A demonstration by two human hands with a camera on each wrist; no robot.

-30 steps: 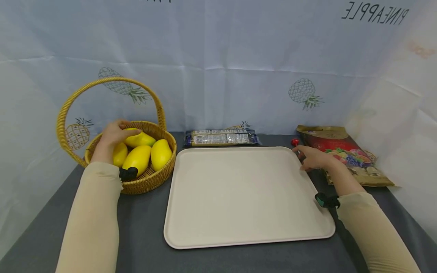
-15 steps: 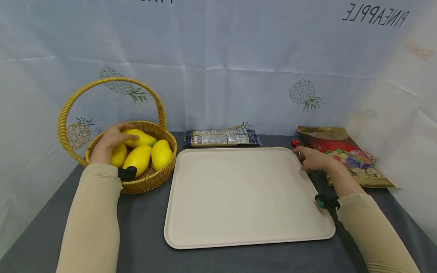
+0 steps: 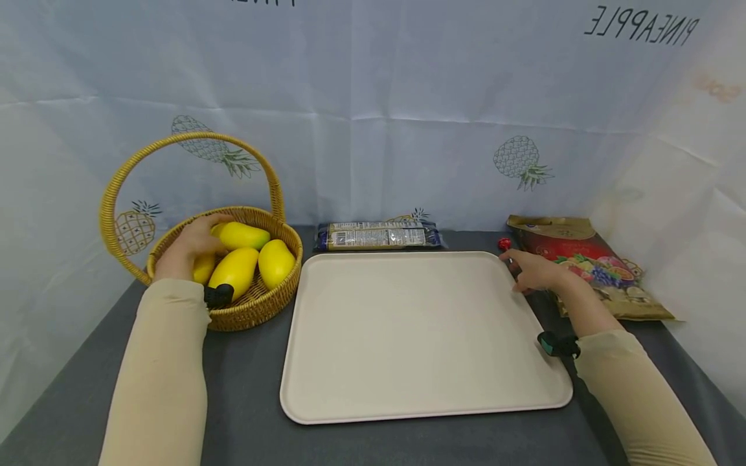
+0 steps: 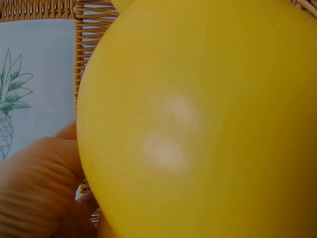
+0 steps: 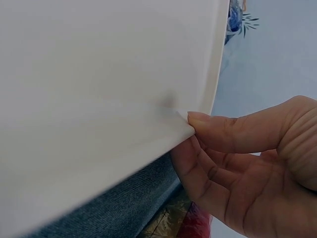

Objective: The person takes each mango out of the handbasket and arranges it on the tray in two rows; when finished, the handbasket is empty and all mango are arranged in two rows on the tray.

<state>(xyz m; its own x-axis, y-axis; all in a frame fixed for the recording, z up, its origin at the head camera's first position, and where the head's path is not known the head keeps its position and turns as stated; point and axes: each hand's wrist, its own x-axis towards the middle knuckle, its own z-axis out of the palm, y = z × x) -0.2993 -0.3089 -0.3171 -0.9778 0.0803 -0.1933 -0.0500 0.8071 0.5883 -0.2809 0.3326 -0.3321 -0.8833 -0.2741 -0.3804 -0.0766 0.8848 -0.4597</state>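
A wicker basket with a tall handle stands at the left, holding several yellow mangoes. My left hand reaches into it and grips the left end of the back mango, thumb on the near side and fingers behind. A near mango fills most of the left wrist view and hides the fingertips. With my right hand I pinch the far right corner of a pale tray. The right wrist view shows the thumb on top of the rim and the fingers beneath it.
Behind the tray lies a long dark-blue and gold packet. A gold and red bag with fruit pictures lies beyond my right hand, beside a small red ball-like thing. A pineapple-print cloth hangs close behind the table.
My left hand has slid lower around the back mango, which has shifted slightly right. The thumb has moved from over the mango to its near side. My right hand and the tray stay put.
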